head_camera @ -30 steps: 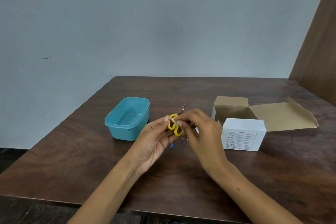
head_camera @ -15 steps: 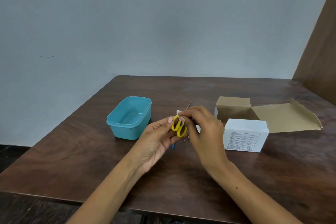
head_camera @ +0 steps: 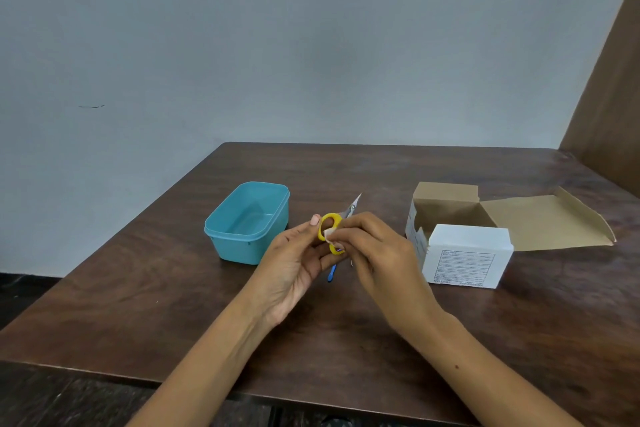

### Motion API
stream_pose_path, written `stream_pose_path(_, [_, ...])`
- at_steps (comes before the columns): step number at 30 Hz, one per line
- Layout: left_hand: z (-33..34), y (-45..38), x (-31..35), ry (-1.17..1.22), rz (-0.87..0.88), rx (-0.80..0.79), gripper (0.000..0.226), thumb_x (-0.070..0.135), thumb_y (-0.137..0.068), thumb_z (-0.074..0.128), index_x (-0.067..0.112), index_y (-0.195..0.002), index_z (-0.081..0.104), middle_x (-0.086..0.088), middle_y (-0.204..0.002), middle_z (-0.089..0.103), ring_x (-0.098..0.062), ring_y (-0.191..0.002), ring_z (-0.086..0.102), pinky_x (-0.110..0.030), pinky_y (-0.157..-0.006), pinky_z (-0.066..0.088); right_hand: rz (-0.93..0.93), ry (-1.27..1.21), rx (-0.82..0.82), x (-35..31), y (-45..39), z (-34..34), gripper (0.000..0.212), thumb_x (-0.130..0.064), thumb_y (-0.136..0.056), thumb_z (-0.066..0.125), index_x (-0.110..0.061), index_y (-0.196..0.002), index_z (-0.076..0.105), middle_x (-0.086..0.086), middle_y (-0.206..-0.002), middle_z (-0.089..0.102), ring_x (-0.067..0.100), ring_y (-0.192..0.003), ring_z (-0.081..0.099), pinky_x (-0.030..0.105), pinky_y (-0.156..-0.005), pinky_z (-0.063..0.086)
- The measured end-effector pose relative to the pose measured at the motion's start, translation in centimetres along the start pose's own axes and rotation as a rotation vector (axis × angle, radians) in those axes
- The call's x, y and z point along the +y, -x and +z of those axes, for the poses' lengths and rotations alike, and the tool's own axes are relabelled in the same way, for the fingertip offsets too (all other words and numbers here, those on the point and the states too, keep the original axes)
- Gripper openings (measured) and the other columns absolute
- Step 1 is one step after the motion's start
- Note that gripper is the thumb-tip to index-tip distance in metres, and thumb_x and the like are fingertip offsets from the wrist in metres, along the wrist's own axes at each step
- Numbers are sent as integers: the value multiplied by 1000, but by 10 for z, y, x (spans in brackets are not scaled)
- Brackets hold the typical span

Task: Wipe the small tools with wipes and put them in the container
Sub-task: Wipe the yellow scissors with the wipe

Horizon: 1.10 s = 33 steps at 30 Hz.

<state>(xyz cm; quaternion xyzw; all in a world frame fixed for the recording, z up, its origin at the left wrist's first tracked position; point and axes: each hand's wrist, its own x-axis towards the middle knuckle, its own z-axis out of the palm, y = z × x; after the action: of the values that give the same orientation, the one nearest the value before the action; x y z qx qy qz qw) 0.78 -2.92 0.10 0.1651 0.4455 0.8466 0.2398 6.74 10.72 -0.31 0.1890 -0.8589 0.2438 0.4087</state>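
My right hand (head_camera: 375, 253) pinches a wipe (head_camera: 330, 234), mostly hidden, against yellow-handled scissors (head_camera: 331, 234) gripped by my left hand (head_camera: 294, 263), above the brown table (head_camera: 173, 288).

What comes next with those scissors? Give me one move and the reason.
Probably slide the small white wipe from the yellow handle rings up toward the bare metal blades. The right hand pinches it against the small yellow-handled scissors, which the left hand holds; the teal plastic container looks empty.
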Motion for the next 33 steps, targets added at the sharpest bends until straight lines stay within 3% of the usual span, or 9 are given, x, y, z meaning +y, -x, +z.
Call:
stream_pose_path(5, [0,2,-1,-80,-6,-43,37,27,-93,50,-1,-99,73,-27,-108,69,-34,-103,68,-35,-81,59,176,56,105,13,-3,-9,15,7,-81,67,0,-93,71,11,-91,64,20,-77,63,15,-68,43])
stream_pose_path(8, [1,3,-1,-150,1,-35,39,34,-90,54,2,-96,74,-24,-105,71,-32,-100,69,-34,-78,58,193,55,61,11,-3,-6,15,5,-82,66,0,-95,71,11,-90,64,19,-76,63,12,-66,40])
stream_pose_path(11, [-1,5,-2,-298,43,-27,38,40,-80,67,8,-99,75,-17,-105,73,-27,-102,69,-31,-81,57,181,52,-1,8,-1,-2,21,9,-81,65,1,-100,70,13,-93,64,23,-79,63,23,-67,51])
stream_pose_path(14, [-3,6,-3,-418,82,-14,28,33,-76,71,17,-99,76,-11,-102,75,-24,-102,69,-28,-83,56,160,69,-35,7,-1,-4,23,9,-81,65,1,-102,70,14,-95,65,26,-82,64,35,-67,56])
stream_pose_path(19, [-3,4,-6,-487,84,78,20,24,-78,69,18,-96,76,-8,-96,76,-19,-94,71,-25,-82,57,169,108,-1,7,-3,-8,23,9,-77,69,0,-98,71,13,-92,66,24,-80,64,24,-67,50])
stream_pose_path(25, [-5,5,-5,-537,147,88,16,6,-84,67,5,-99,74,-13,-90,76,-17,-80,73,-22,-69,57,132,134,-48,2,0,-4,24,11,-75,68,1,-96,70,15,-91,64,27,-79,62,36,-62,54])
stream_pose_path(28, [-5,5,-5,-518,177,99,16,5,-86,65,1,-100,71,-18,-87,74,-19,-75,73,-25,-66,59,109,147,-89,-1,0,-4,24,12,-73,69,2,-94,70,16,-91,63,28,-78,63,37,-62,55])
stream_pose_path(33, [-3,4,-7,-548,165,123,14,8,-86,65,5,-97,73,-12,-85,77,-22,-79,74,-31,-71,61,157,175,8,3,-3,-8,24,11,-74,70,3,-97,70,18,-92,64,28,-78,64,31,-62,54])
